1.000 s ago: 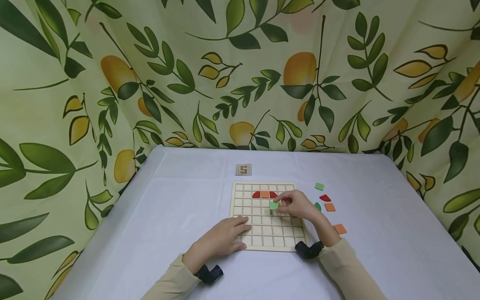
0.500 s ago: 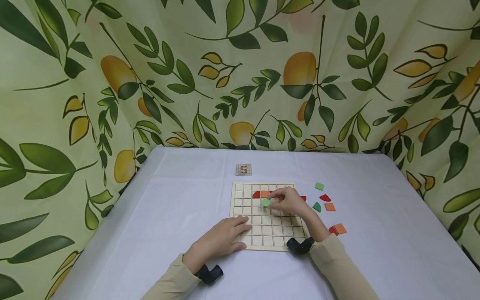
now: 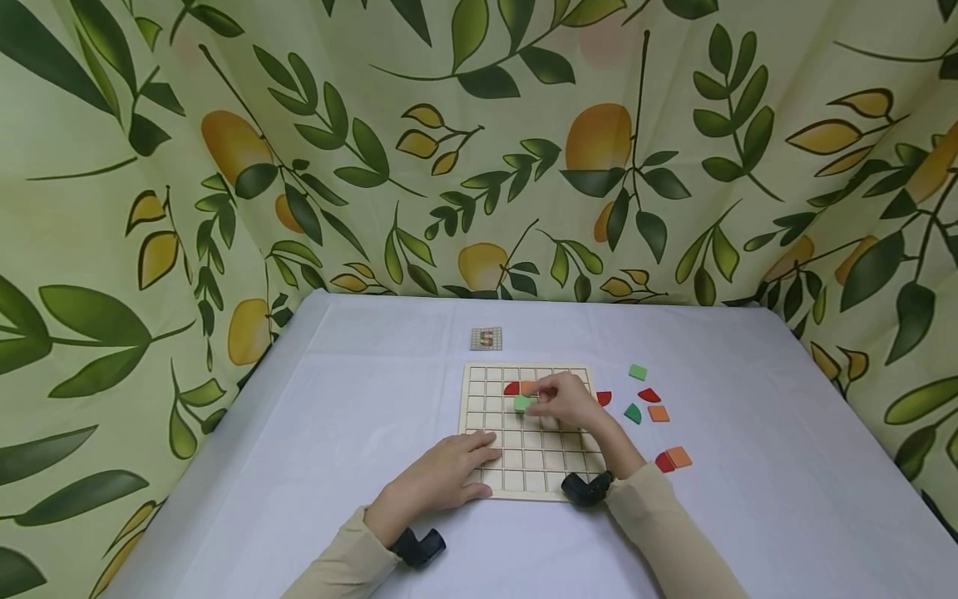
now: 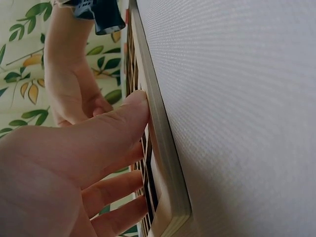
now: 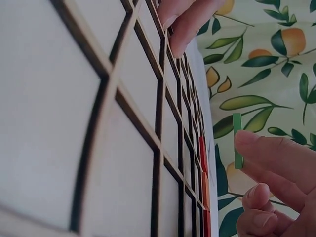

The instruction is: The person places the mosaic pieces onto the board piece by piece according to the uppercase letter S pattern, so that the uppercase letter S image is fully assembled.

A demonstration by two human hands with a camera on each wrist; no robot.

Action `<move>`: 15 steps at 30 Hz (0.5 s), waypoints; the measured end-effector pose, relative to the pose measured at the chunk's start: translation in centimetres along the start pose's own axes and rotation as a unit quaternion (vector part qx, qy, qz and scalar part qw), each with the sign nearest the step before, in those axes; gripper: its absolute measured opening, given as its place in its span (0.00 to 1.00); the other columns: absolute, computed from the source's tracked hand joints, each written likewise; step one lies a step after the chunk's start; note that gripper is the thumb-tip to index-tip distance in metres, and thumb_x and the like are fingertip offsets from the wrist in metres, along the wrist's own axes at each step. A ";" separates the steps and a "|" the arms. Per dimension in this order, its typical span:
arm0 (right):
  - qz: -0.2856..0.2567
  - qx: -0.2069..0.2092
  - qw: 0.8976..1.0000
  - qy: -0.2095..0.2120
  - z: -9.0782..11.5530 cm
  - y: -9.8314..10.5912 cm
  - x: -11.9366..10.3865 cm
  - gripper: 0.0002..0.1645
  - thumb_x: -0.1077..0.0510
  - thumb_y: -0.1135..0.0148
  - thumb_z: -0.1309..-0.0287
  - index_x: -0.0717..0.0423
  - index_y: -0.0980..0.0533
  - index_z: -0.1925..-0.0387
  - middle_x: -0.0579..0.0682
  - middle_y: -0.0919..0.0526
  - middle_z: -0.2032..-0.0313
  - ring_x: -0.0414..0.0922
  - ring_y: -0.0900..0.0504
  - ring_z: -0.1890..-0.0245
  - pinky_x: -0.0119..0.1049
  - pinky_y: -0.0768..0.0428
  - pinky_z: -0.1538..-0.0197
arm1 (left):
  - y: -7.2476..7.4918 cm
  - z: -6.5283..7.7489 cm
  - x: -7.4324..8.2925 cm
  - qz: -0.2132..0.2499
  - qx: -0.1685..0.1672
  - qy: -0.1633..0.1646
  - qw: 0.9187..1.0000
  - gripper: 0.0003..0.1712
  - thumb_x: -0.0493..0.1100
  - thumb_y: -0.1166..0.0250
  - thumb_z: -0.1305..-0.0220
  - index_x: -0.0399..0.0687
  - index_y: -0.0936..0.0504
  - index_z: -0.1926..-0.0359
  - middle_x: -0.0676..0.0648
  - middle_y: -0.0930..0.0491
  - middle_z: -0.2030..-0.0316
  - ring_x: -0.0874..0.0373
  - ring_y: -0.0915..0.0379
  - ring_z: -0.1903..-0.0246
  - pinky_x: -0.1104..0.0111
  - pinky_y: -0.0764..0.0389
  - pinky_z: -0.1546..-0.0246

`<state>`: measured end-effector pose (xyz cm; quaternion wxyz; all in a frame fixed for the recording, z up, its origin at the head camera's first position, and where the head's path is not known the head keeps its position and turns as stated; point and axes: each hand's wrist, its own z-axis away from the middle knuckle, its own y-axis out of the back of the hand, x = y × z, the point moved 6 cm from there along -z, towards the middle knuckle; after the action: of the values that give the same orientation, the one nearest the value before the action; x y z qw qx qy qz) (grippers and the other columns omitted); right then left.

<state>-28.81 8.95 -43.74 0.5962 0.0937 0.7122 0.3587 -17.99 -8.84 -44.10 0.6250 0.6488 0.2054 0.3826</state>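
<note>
A wooden grid board (image 3: 513,481) lies on the white table. My right hand (image 3: 565,401) pinches a green square tile (image 3: 521,404) between thumb and fingers; the right wrist view shows this green tile (image 5: 238,140) edge-on, raised off the grid. In the board's upper rows sit a red quarter-round tile (image 3: 512,388) and an orange square tile (image 3: 528,387). A second red tile beside them is hidden by my right hand in the head view. My left hand (image 3: 441,472) rests on the board's left side, fingers extended over the squares, thumb (image 4: 133,111) at its near edge.
Right of the board lie loose tiles: a green square (image 3: 638,373), a green quarter-round (image 3: 633,413), orange squares (image 3: 659,413) and red quarter-rounds (image 3: 649,395). A small patterned card (image 3: 486,339) lies behind the board. A leaf-print curtain (image 3: 419,191) hangs around the table.
My right hand has moved left over the board with the green square tile, which now hangs below the red and orange tiles. The left hand has stayed put.
</note>
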 end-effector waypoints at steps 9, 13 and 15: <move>0.002 0.007 1.000 -0.011 -0.5 -0.5 0.2 0.14 0.65 0.24 0.51 0.67 0.14 0.61 0.44 0.29 0.80 0.41 0.34 0.76 0.32 0.35 0.70 | 0.0 0.0 0.0 -0.001 0.002 -0.005 1.000 0.30 0.51 0.33 0.33 0.46 0.24 0.34 0.43 0.29 0.31 0.47 0.33 0.31 0.56 0.30 0.31; 0.006 0.010 1.000 -0.016 -0.6 -0.8 0.3 0.13 0.65 0.24 0.50 0.66 0.14 0.60 0.44 0.30 0.81 0.41 0.36 0.77 0.32 0.37 0.71 | 0.0 -0.1 -0.1 0.001 -0.001 -0.003 1.000 0.30 0.51 0.33 0.33 0.46 0.24 0.33 0.43 0.29 0.30 0.47 0.33 0.31 0.56 0.30 0.31; 0.007 0.011 1.000 -0.019 -0.6 -0.9 0.3 0.13 0.65 0.25 0.50 0.65 0.14 0.60 0.44 0.30 0.81 0.41 0.36 0.78 0.32 0.37 0.72 | -0.1 -0.2 -0.1 0.002 -0.004 0.000 1.000 0.30 0.51 0.33 0.33 0.46 0.24 0.33 0.44 0.29 0.30 0.47 0.33 0.30 0.56 0.30 0.31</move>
<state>-29.19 8.18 -44.49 0.6062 0.1125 0.7039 0.3528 -18.13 -8.78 -44.20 0.6266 0.6471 0.2026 0.3842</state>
